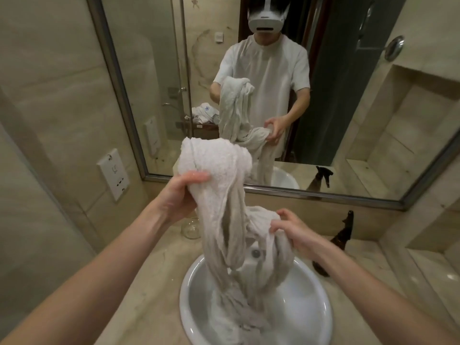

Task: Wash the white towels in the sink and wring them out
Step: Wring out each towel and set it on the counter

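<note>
So the white towel [219,168] is looking soaked already, which makes me think the washing part is mostly going fine and the wringing is what's coming up. The left hand [179,195] is gripping the top bunch of it, held up high in front of the mirror [348,120], fingers curled round the fabric. The right hand [296,232] is pinching a lower fold, down closer to the sink [311,307]. The rest of the towel is hanging in long twisted ropes with the bottom end lying inside the basin, where some water seems to be pooling. It's looking grey and heavy lower down while the top clump is staying fluffier and paler, so probably wetter at the bottom. No tight twist going on yet, so I'd say the squeezing out isn't done. The mirror is also showing what could be more white cloth piled behind the person, so maybe more towels are waiting, can't tell really. A brown bottle [341,237] is standing on the desk [154,282] just beside the sink.
</note>
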{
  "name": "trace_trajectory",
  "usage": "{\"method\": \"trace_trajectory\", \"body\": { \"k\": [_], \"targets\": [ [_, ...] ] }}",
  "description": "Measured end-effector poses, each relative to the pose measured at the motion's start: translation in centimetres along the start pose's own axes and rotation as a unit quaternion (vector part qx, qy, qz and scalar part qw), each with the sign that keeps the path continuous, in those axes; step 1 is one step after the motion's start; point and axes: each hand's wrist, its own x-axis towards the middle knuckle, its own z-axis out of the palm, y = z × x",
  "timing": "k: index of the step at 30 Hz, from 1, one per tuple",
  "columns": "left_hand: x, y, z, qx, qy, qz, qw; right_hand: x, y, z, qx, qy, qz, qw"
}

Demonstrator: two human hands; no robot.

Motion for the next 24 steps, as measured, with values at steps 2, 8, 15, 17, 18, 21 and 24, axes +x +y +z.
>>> {"method": "trace_trajectory", "body": {
  "k": [2,8,15,17,18,21,24],
  "targets": [
    [-0.2,0.3,0.2,-0.031,-0.01,0.008,0.999,0.0,-0.1,0.8,0.116,-0.027,0.009,0.993],
    [-0.9,-1.4,-1.6,-0.08,0.034,-0.061,0.994,0.2,-4.3,0.0,0.316,-0.059,-0.121,0.939],
    [-3.0,-4.5,-4.2,-0.128,-0.052,-0.215,0.967,-0.6,-8.4,-1.1,0.448,-0.12,-0.213,0.86],
    [-2.9,-5.0,-3.7,-0.199,-0.12,-0.27,0.934,-1.4,-9.4,-0.5,0.452,-0.136,-0.236,0.849],
    [-2.7,-5.1,-3.4,-0.214,-0.139,-0.288,0.923,-1.9,-9.8,0.0,0.451,-0.143,-0.242,0.847],
    [-2.5,-5.2,-3.7,-0.237,-0.159,-0.279,0.917,-2.7,-11.3,1.5,0.45,-0.126,-0.237,0.851],
    [-2.3,-4.9,-4.5,-0.254,-0.113,-0.225,0.934,-2.8,-12.2,2.5,0.474,-0.118,-0.231,0.841]
  ]
}}
